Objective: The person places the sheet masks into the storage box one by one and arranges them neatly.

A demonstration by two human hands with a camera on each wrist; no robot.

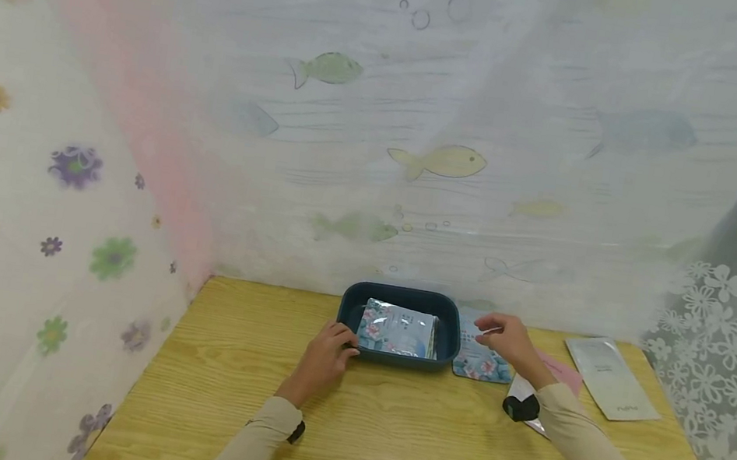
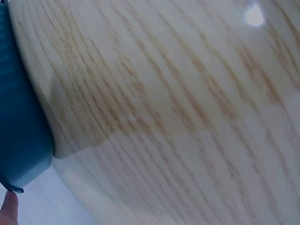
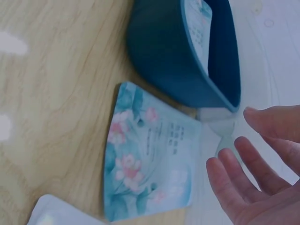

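Note:
A dark blue plastic bin [image 1: 393, 359] stands at the back of the table, with several floral face mask packets [image 1: 397, 328] lying in it. My left hand [image 1: 326, 354] grips the rim at its front left corner; in the left wrist view only one fingertip [image 2: 10, 201] shows at the rim. Just right of the bin, a blue packet with pink flowers [image 1: 481, 360] lies flat on the wood. Over this packet's right side hovers my right hand [image 1: 508, 340], its fingers loosely bent and thumb apart, holding nothing.
Under my right forearm lie a pink packet [image 1: 563, 374] and a white one, partly covered. Farther right is a long pale silver packet [image 1: 612, 378]. A curtain with fish prints [image 1: 449, 161] hangs behind the table [image 1: 236, 368], and flowered sheeting closes the left side.

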